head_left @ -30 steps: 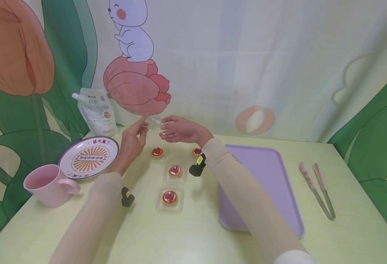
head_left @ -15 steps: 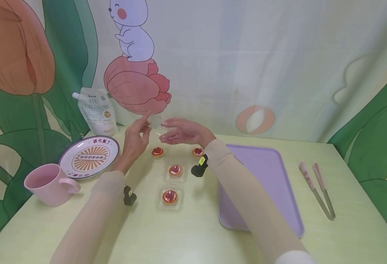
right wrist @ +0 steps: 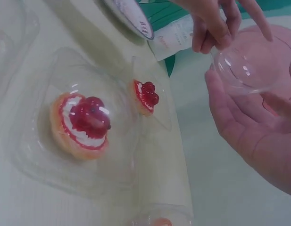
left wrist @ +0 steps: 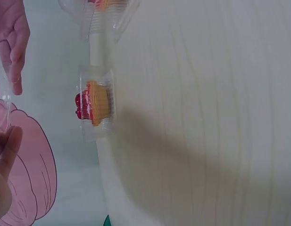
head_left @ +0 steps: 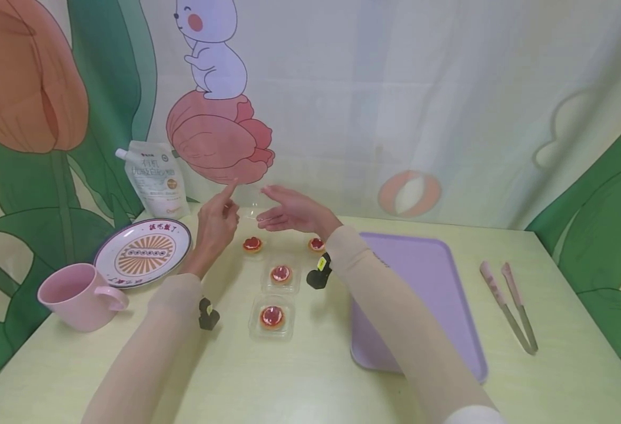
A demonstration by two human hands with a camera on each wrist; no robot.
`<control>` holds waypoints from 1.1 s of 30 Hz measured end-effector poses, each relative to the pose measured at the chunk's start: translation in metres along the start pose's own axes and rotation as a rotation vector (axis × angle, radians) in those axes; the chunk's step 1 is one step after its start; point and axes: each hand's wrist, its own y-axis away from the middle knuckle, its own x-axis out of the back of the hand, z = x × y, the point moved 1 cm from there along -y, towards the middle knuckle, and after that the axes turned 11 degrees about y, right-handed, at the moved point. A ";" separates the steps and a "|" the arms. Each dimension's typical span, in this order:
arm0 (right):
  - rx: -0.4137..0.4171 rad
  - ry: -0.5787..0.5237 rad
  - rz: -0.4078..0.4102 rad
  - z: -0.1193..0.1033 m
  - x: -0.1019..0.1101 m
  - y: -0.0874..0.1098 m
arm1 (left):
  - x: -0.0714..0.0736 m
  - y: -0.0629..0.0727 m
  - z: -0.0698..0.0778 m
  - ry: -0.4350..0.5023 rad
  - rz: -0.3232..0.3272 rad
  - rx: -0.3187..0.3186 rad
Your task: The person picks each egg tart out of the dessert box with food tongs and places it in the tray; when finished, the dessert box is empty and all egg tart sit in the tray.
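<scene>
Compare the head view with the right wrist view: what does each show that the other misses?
Only the head view shows the mug, tray, tongs, sleeves and printed animal.
Only the right wrist view shows the round outline of the lid clearly; the head view gives a faint glint.
Both share the lid, left hand, right hand, tarts, plate and pouch.

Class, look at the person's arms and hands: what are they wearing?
The left hand and right hand wear no gloves. The left sleeve and right sleeve are long and pale beige. A black device sits by each wrist, the right one bearing a yellow patch.
</scene>
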 end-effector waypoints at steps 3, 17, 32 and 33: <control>0.029 0.084 0.061 -0.001 -0.005 -0.001 | 0.002 -0.001 0.000 0.019 -0.033 0.060; 0.196 0.636 0.228 0.000 -0.031 -0.011 | 0.027 -0.008 -0.003 0.159 -0.224 0.367; 0.245 1.088 0.182 0.009 -0.053 -0.019 | 0.069 -0.006 -0.015 0.092 -0.546 0.510; 0.253 1.117 0.179 0.009 -0.054 -0.020 | 0.071 -0.006 -0.016 0.089 -0.557 0.512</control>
